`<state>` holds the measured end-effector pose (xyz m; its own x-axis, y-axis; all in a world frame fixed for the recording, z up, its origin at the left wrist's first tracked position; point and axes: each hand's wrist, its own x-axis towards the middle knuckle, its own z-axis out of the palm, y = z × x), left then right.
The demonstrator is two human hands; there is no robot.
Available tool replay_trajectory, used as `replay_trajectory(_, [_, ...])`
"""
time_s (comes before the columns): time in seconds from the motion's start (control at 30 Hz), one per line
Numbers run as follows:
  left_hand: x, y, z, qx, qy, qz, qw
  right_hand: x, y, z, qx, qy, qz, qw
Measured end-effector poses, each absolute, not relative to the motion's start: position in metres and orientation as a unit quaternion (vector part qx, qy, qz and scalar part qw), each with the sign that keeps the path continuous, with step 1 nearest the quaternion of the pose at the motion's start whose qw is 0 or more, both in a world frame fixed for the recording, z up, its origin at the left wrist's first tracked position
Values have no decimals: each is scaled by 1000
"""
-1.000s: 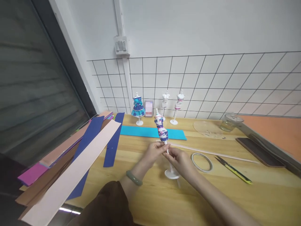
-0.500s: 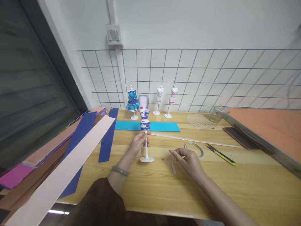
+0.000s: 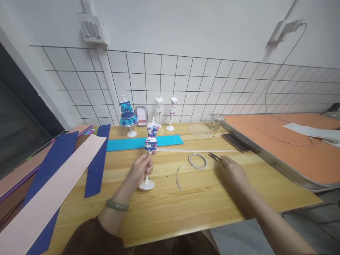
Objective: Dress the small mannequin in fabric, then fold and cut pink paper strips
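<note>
My left hand (image 3: pixel 140 168) is closed around the thin white stand of a small dress-form mannequin (image 3: pixel 151 138), holding it upright. Its torso is wrapped in blue, white and pink patches, and its round base (image 3: pixel 147 185) shows below my fingers. My right hand (image 3: pixel 235 171) reaches over the table with its fingers on the handles of small yellow-and-black scissors (image 3: pixel 215 157); most of the handles are hidden under it. Left of the scissors lies a roll of narrow tape (image 3: pixel 197 168), with a loose strip (image 3: pixel 177 179) curling beside it.
Behind stand a mannequin in a blue ruffled dress (image 3: pixel 127 113) and two paler mannequins (image 3: pixel 173 106). Turquoise (image 3: pixel 170 140), navy (image 3: pixel 95 170) and pink (image 3: pixel 61 180) strips lie around. A phone (image 3: pixel 236 142), glass jar (image 3: pixel 216 123) and raised orange surface (image 3: pixel 265 141) are at the right.
My right hand has moved right and forward, away from the mannequin, onto the scissors. My left hand still holds the stand. The view has turned to the right.
</note>
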<state>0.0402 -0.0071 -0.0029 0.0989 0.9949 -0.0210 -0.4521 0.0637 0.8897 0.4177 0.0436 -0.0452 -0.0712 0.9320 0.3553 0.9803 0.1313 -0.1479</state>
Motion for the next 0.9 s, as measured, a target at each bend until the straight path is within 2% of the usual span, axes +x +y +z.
replay_trajectory(0.17, [45, -11, -2, 404, 376, 540, 635, 409, 43, -50, -642, -751, -47, 145])
replay_trajectory(0.3, [46, -13, -1, 405, 377, 543, 632, 409, 30, -42, -664, -731, -18, 156])
replay_trajectory(0.53, [49, -15, -1, 398, 361, 549, 641, 385, 5, -17, -680, -667, 114, 283])
replay_trajectory(0.67, [52, -16, -4, 385, 353, 550, 652, 316, -16, -5, -600, -677, 255, 343])
replay_trajectory(0.7, [53, -16, -6, 384, 349, 549, 655, 297, -21, -3, -556, -654, 330, 392])
replay_trajectory(0.77, [53, -16, -8, 380, 343, 550, 660, 262, -29, 0, -482, -637, 427, 424])
replay_trajectory(0.83, [54, -15, -10, 377, 337, 553, 663, 237, -30, -1, -457, -648, 428, 434])
replay_trajectory(0.9, [56, -15, -11, 370, 331, 558, 665, 221, -26, -5, -450, -680, 376, 440])
